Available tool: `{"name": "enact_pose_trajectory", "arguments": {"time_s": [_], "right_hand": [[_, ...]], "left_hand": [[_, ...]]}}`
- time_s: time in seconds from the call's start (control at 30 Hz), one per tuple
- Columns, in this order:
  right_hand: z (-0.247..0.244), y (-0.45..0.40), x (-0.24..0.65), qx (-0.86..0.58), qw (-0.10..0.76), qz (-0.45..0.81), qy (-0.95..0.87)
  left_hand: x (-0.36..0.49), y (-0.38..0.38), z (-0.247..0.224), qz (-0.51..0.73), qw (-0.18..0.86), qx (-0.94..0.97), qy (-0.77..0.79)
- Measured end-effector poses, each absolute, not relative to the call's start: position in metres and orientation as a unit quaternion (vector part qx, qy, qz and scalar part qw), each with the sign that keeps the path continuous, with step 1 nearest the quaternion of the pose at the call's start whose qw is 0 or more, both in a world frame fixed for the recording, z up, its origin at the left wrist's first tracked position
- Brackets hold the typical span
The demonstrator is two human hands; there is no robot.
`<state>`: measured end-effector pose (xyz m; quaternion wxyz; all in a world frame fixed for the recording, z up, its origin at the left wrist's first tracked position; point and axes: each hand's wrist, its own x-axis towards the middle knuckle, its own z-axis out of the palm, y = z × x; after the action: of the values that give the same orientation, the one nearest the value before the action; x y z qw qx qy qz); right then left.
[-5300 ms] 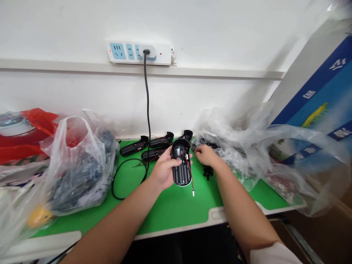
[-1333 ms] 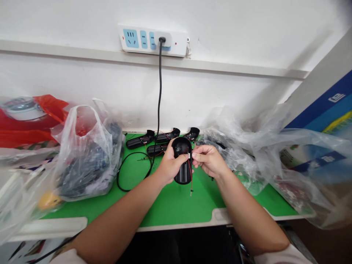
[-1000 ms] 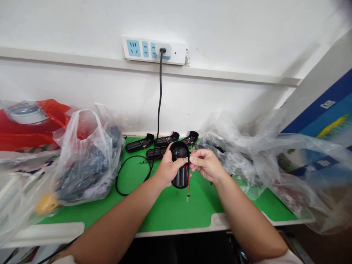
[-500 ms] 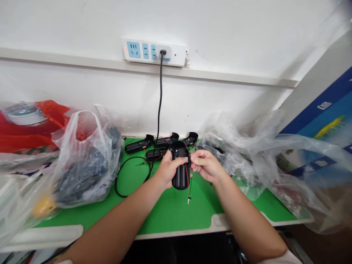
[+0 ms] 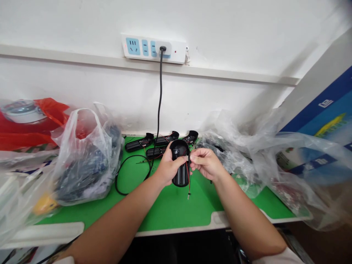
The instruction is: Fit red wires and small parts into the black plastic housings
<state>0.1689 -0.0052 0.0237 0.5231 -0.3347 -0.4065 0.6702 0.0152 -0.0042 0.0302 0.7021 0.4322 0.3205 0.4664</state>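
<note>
A glossy black rounded casing (image 5: 180, 176) is upright above the green table, with my left hand (image 5: 170, 165) wrapped round its left side and the thumb across its front. Near that thumb tip is a small white connector. Red and black wires (image 5: 189, 179) hang from the casing's right side to a small plug. My right hand (image 5: 205, 162) is pinched at the casing's right edge, its thumb and index finger together; whatever lies between them is too small to make out.
Several similar black casings (image 5: 139, 143) lie behind on the green table (image 5: 165, 216). A black cable (image 5: 160, 95) runs down from a power strip (image 5: 128, 46). Clear plastic bags (image 5: 82, 168) stand left, others (image 5: 242, 161) right, beside a blue-and-white box (image 5: 316, 106).
The view has shifted slightly. Both hands keep nearly the same hold at the casing, and the hanging wires have swung a little.
</note>
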Motion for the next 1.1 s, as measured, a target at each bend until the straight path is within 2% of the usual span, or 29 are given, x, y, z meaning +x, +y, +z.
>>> {"name": "enact_pose_trajectory", "arguments": {"time_s": [0.23,0.4,0.53,0.63,1.1], "right_hand": [[0.024,-0.009,0.166,-0.377,0.511,0.632,-0.444],[0.028,-0.017,0.156,-0.43,0.495,0.41,-0.633],[0.028,-0.019,0.149,-0.442,0.457,0.251,-0.73],[0.025,-0.02,0.145,-0.443,0.437,0.202,-0.756],[0.003,-0.017,0.137,-0.497,0.367,-0.009,-0.786]], "left_hand": [[0.015,-0.004,0.031,0.462,0.695,0.441,0.331],[0.011,0.005,0.027,0.501,0.656,0.451,0.339],[0.008,0.012,0.022,0.55,0.569,0.492,0.363],[0.009,0.014,0.022,0.568,0.527,0.517,0.363],[0.014,0.014,0.013,0.567,0.46,0.558,0.394]]}}
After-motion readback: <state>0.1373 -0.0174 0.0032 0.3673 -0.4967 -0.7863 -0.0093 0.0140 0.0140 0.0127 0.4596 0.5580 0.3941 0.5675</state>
